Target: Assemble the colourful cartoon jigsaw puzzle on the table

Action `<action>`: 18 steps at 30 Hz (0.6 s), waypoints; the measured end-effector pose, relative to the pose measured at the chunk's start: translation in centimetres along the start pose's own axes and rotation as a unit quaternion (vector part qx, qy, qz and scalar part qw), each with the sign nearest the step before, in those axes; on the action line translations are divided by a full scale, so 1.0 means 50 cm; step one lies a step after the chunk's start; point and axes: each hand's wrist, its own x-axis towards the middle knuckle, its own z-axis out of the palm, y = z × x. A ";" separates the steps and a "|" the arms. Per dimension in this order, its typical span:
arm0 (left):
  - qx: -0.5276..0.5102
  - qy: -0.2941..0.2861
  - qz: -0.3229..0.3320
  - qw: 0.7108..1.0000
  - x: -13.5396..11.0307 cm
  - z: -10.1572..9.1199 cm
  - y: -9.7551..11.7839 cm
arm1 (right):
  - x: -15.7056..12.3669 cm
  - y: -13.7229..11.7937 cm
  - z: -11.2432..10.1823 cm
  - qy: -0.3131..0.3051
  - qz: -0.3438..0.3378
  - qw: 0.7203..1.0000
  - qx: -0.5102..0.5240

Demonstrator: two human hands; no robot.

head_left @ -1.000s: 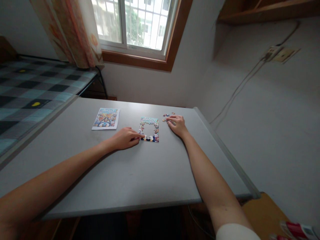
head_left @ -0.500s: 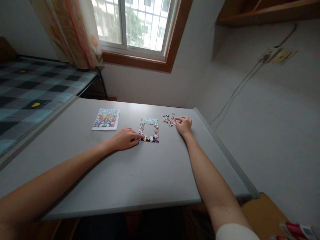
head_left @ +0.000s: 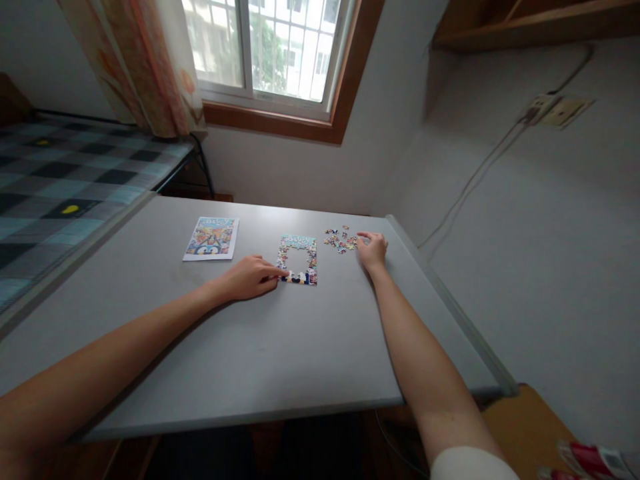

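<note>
The table [head_left: 265,353] before you is smooth, pale gray and faintly glossy, with gray edging along its sides. On it your puzzle [head_left: 313,259] lies flat, a thin printed rectangle with a jagged, knobbed hole through which the table shows. The pieces [head_left: 340,242] are small, lobed and loosely scattered just right of it. A broad stretch of table runs from the puzzle to the near edge; on the right, your forearm lies between the puzzle and the side edge, with the wall [head_left: 525,267] beyond. The glossy-looking sheet [head_left: 211,239] lies flat, well left of the puzzle. Your left hand [head_left: 251,276] has its index straight, tip on the puzzle's lower left corner, the other fingers curled. Your right hand [head_left: 373,251] curves at the pieces' right side, thumb and index close to them; you cannot tell whether they pinch one.
</note>
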 end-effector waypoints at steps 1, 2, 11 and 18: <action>0.001 -0.001 -0.001 1.000 0.000 0.000 0.000 | 0.000 -0.001 0.000 0.001 0.004 1.000 0.002; 0.001 -0.003 -0.002 1.000 0.000 0.000 0.001 | -0.001 -0.002 -0.001 0.001 0.005 1.000 0.002; 0.001 -0.011 -0.010 1.000 0.001 -0.001 0.001 | -0.020 -0.032 -0.012 -0.043 -0.075 0.996 -0.018; 0.000 -0.018 -0.013 1.000 0.002 -0.003 0.004 | -0.031 -0.043 -0.010 -0.098 -0.129 0.986 -0.026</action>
